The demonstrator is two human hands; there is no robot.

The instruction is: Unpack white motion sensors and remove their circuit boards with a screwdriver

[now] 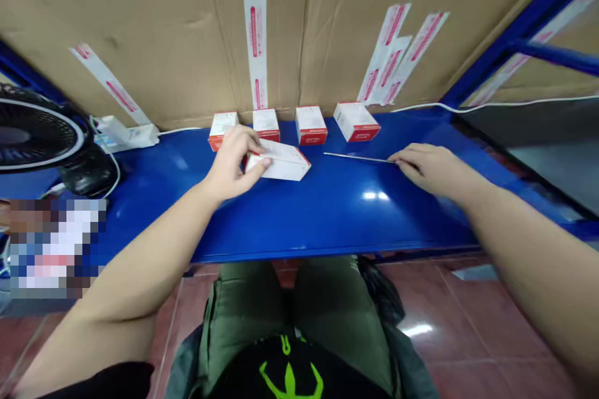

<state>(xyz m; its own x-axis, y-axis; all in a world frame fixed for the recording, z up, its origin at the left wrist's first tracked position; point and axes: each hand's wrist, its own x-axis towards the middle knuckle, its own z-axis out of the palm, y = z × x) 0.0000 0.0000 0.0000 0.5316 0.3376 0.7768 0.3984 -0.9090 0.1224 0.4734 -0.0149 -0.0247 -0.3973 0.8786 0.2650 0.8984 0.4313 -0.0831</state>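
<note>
My left hand (237, 163) is closed around a small white carton (285, 162) with red edges, thumb on the near side and fingers over the top. The carton is tilted above the blue table, in front of the row of boxes. To the right, my right hand (428, 168) pinches the end of a thin pale strip (358, 157) between thumb and fingers. It points left toward the carton, apart from it; whether it is a rod or a flat piece seen edge-on, I cannot tell.
Several similar boxes stand against the cardboard wall (163, 31), among them one at the right end (356, 121). A black fan (32, 137) and white cable lie left on the blue table (304, 218). A blue metal frame (519, 31) rises at right.
</note>
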